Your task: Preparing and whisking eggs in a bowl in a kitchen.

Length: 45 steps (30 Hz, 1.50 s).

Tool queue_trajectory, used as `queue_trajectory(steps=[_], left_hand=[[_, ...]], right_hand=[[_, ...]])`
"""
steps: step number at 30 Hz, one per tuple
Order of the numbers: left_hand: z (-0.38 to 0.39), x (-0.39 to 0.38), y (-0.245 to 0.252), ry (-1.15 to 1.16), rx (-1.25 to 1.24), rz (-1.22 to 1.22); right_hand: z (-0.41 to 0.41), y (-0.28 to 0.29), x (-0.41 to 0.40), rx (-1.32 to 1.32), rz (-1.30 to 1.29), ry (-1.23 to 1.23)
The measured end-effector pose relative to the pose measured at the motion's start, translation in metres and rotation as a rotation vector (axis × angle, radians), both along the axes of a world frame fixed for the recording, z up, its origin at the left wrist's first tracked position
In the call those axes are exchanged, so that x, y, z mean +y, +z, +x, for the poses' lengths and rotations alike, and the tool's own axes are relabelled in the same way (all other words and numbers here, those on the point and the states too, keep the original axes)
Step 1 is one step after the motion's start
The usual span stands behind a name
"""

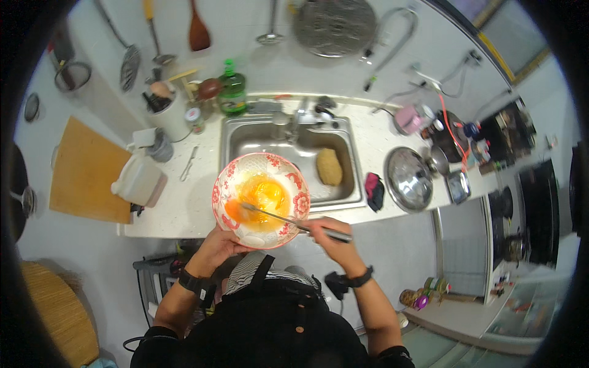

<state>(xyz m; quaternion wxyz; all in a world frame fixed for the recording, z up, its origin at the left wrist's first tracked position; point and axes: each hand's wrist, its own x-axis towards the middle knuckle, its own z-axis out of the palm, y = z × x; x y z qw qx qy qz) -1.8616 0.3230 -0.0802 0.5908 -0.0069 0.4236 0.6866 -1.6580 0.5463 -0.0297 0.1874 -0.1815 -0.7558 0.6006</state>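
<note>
A white bowl with red floral patterns [301, 204] is held up in front of the sink, tilted somewhat towards me. My left hand [221, 250] grips its lower left rim. Inside lie egg whites and orange-yellow yolks [268, 193], partly mixed. My right hand [332, 237] is closed around the dark handle of a thin metal utensil [276, 215], whose tip is in the egg at the bowl's left. That tip is blurred, so its kind cannot be told.
Behind the bowl is a stainless steel sink [354, 165] with a yellowish sponge-like object [329, 167]. A wooden cutting board [87, 175] and a white plastic jug [138, 179] stand left. A metal lid [408, 179] lies right. Ladles and a wooden spatula [199, 32] hang on the wall.
</note>
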Motion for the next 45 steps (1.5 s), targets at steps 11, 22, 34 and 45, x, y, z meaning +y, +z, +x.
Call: queue_trajectory(steps=[11,22,34,45], left_hand=[[0.194,0.176,0.044,-0.41,-0.211,0.028],[0.337,0.347,0.088,-0.841,-0.205,-0.002],[0.487,0.542,0.079,-1.089,-0.27,0.058],[0.617,0.691,0.077,-1.098,-0.255,0.06]], right_hand=[[0.291,0.064,0.08,-0.009,0.0,-0.463],[0.472,0.112,0.139,0.021,-0.062,-1.008],[0.581,0.126,0.287,-0.067,-0.016,-1.054],[0.724,0.116,0.427,-0.114,-0.102,-1.136]])
